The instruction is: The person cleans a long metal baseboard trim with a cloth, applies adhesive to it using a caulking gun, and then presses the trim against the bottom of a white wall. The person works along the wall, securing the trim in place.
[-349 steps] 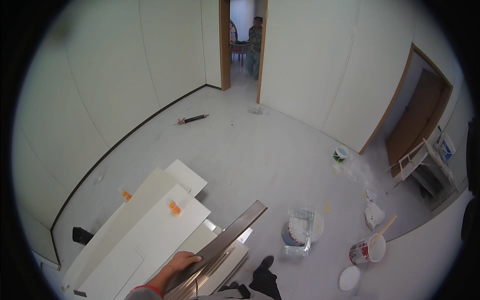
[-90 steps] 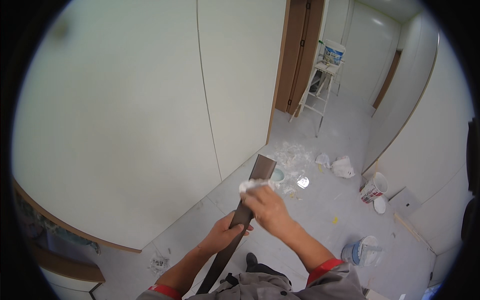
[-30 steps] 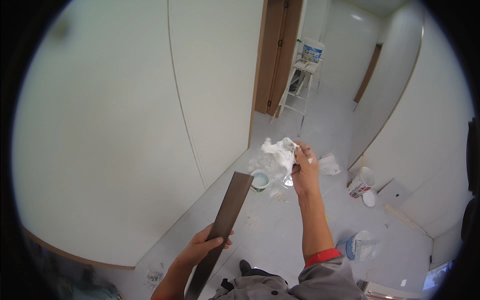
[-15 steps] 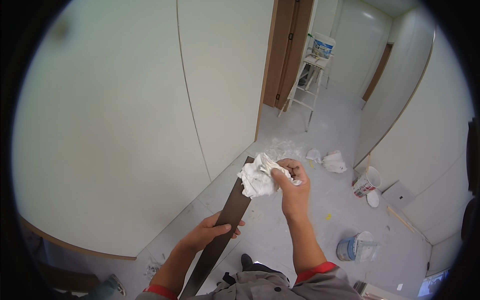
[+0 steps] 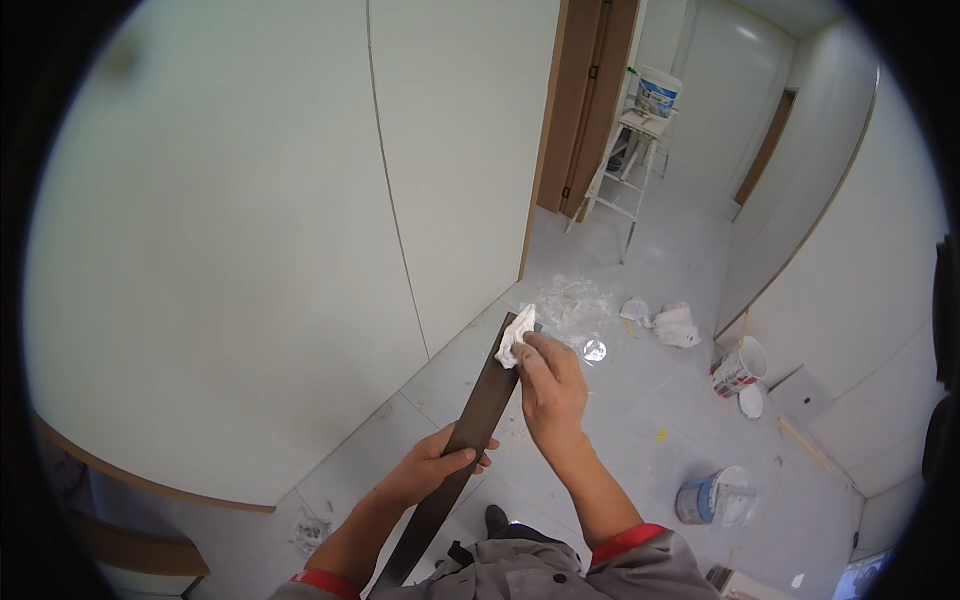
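Rising at left is a white wall [image 5: 230,250], beside a grey floor [image 5: 620,420]. On this floor, farther away, stands a white stepladder [image 5: 643,123]. Above the floor slants a long brown strip [image 5: 487,398]. The left hand [image 5: 427,467] is wrapped around this strip; the right hand [image 5: 555,392], fingers nearly together, pinches a crumpled white cloth [image 5: 515,338] against the strip's upper end.

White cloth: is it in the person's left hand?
No, the right hand holds the white cloth at the far end of the dark strip, which the left hand grips.
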`<state>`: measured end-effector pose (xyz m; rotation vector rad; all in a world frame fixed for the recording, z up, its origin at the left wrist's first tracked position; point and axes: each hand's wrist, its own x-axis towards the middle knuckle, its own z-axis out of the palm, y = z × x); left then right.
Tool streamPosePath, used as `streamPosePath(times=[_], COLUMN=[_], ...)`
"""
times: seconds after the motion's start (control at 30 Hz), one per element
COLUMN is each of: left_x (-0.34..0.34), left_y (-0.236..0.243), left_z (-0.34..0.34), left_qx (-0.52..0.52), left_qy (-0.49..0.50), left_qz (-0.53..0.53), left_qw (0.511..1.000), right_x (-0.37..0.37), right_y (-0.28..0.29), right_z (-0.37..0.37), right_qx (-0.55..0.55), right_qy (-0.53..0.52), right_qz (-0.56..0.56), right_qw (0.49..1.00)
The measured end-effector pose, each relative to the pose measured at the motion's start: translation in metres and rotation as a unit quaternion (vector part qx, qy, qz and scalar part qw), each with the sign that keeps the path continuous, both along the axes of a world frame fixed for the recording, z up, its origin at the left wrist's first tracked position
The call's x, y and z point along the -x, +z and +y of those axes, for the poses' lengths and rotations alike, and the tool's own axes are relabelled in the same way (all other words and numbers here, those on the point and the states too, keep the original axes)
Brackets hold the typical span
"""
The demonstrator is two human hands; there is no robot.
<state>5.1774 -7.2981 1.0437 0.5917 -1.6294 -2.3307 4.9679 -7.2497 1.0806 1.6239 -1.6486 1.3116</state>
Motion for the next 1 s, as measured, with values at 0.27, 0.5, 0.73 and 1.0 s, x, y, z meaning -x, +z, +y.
streamPosePath(times=[0.27, 0.5, 0.73, 1.0], left_x=[-0.007, -0.014, -0.036, -0.035], left_y=[-0.003, -0.006, -0.019, -0.032], left_z=[0.004, 0.002, 0.0, -0.016], left_qx=[-0.049, -0.04, -0.114, -0.125], left_qy=[0.01, 0.026, 0.023, 0.01], left_qz=[0.003, 0.006, 0.006, 0.026], left_qw=[0.999, 0.999, 0.993, 0.992], right_x=[-0.017, -0.026, 0.128, 0.08], right_y=[-0.007, -0.006, -0.006, -0.044], right_z=[0.006, 0.002, -0.018, 0.042], right_qx=[-0.024, -0.04, 0.042, 0.099], right_qy=[0.049, 0.114, 0.03, 0.217], right_qz=[-0.017, 0.042, -0.42, -0.761], right_qw=[0.998, 0.992, 0.906, 0.603])
